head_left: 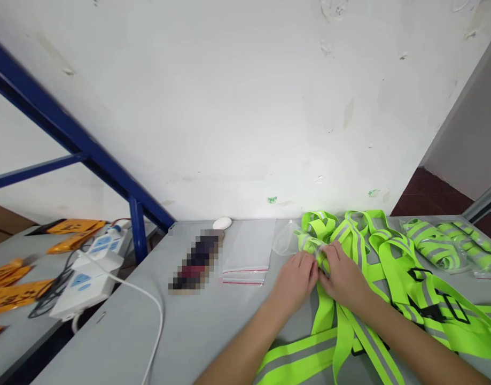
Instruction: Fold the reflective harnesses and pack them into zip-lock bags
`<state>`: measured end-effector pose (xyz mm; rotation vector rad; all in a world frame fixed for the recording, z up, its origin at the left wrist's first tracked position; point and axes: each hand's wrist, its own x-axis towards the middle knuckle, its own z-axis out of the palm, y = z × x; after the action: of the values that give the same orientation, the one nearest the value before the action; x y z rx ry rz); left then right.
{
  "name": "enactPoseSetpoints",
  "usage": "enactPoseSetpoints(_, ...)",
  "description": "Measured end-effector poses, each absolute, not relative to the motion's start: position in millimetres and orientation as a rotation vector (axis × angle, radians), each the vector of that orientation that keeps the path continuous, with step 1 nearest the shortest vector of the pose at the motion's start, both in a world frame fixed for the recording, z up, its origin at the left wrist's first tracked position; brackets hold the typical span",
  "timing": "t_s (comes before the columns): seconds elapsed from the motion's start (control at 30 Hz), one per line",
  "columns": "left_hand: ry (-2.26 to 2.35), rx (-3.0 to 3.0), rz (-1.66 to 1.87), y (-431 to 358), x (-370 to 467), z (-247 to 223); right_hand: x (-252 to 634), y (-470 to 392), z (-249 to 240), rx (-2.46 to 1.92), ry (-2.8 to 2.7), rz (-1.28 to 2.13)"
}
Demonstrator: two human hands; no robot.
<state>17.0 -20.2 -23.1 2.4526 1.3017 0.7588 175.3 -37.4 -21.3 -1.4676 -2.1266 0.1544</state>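
Note:
My left hand [294,279] is closed in a pinch at the mouth of a clear plastic bag [286,239]. Right beside it, my right hand [344,275] also has its fingers closed at the bag's edge, the fingertips of both hands nearly touching. Inside the bag shows a bundled neon-green strap [308,243] with a grey reflective stripe. Fingers hide most of the bag's opening. Around and under my hands lies a loose heap of neon-green reflective straps [357,243] with black buckles [419,274].
Flat zip bags [247,251] lie stacked left of my hands, near a blurred-out dark object [197,262] and a white rounded item [221,223]. Bagged strap rolls [433,243] rest at right. A white cable [159,305], power strips [88,280], orange packets [18,297] and blue frame [64,115] occupy the left.

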Motion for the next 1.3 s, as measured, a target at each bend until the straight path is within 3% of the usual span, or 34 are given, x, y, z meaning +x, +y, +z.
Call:
enactPoseSetpoints(0.23, 1.326, 2.323, 0.771, -7, -2, -22, 194, -39, -29, -1.131, -2.052, 0.649)
enactPoseSetpoints(0.4, 1.133, 2.425, 0.717, -13, 3, -19, 196, -19, -39, -1.286, -1.792, 0.577)
enactPoseSetpoints(0.9, 0.885, 2.898, 0.756, -23, 9, -14, 173, -34, -24, -1.43, -1.855, 0.534)
enactPoseSetpoints(1.13, 1.003, 2.86, 1.085, -18, 6, -27, 176, -32, -11, -1.513, -1.816, 0.598)
enactPoseSetpoints(1.3, 1.168, 2.88, 0.836, -16, 6, -27, 174, -38, -5, -1.406, -1.942, 0.762)
